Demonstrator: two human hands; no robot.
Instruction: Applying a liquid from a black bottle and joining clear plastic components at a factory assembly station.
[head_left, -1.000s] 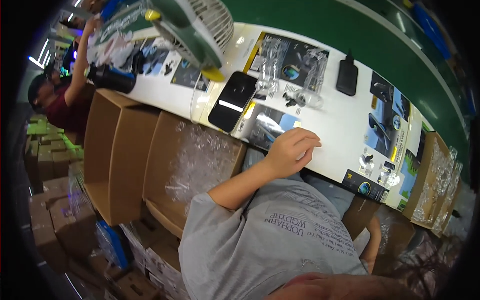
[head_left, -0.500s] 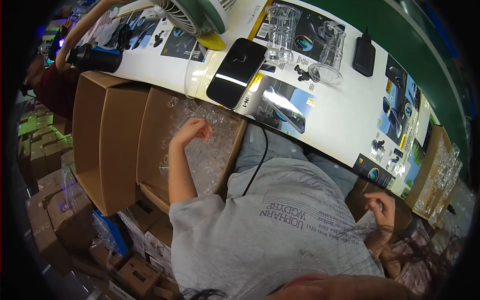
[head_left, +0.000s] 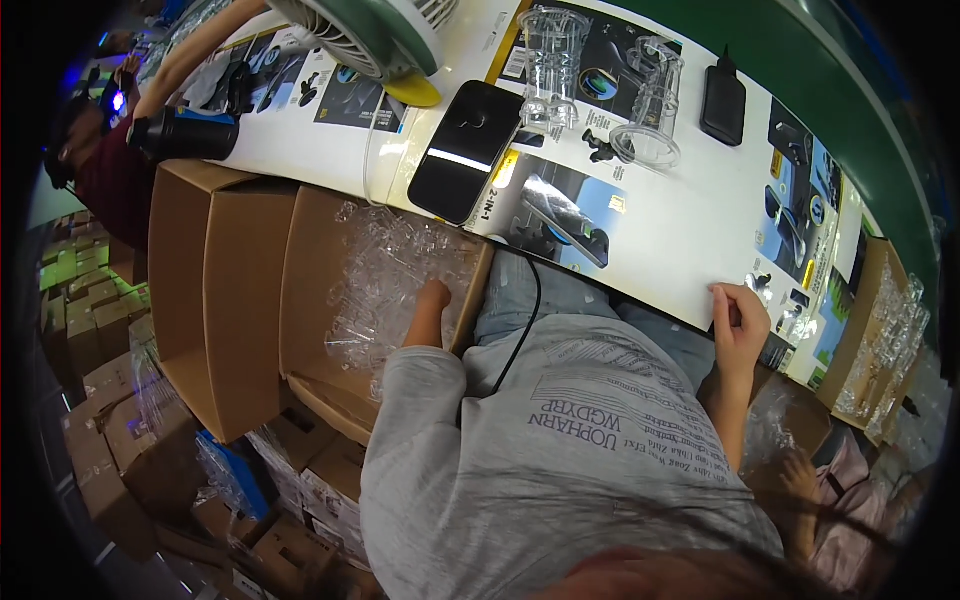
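My left hand (head_left: 432, 297) is down in an open cardboard box (head_left: 307, 265) beside my lap, among clear plastic pieces (head_left: 385, 280); its fingers are hidden. My right hand (head_left: 742, 322) is raised at the front edge of the table (head_left: 670, 235). Its thumb and forefinger come together in a pinch, and I cannot make out anything between them. Two clear plastic holder-like pieces stand or lie on the table: a taller one (head_left: 553, 68) and, right of it, one with a round rim (head_left: 655, 110). Left of them lies a black phone (head_left: 465, 150).
A green-and-white fan (head_left: 385, 45) and a dark bottle (head_left: 190, 135) are at left; a black power adapter (head_left: 723, 105) lies at right. Another box of clear pieces (head_left: 880, 340) stands far right. Another person (head_left: 110, 170) works at left; another hand (head_left: 800, 478) shows lower right.
My left hand has gone lower into the box, toward its right side. My right hand has risen from beside my body to the table edge, its fingers drawn together.
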